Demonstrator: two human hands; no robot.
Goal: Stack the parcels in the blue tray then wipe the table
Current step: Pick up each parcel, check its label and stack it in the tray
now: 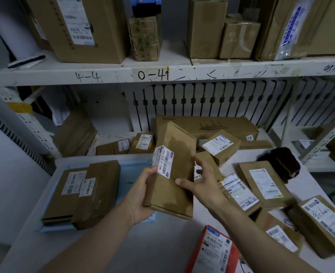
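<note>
Metal shelving (103,75) crammed with cartons runs across the back, its lip hanging well above the grey bench (162,243), with slotted uprights closing in on both sides. On the bench's left sits the blue tray (131,174). Flat brown parcels (79,194) fill its left half, and bare blue floor shows on the right up to the rim. The bench's right side is littered with labelled parcels (265,184) lying at odd angles, a dark cloth (281,162) behind them and a red-edged packet (214,251) at the near edge. A strip of bench top shows between that packet and the tray.

Over the tray's right edge, off the surface, a long brown cardboard parcel (174,174) tilts with its far end raised and a white barcode label (163,161) on its upper left. The left hand (141,196) has its grip clamped on the lower left edge. The right hand (204,186) pinches the right edge, thumb on the face.
</note>
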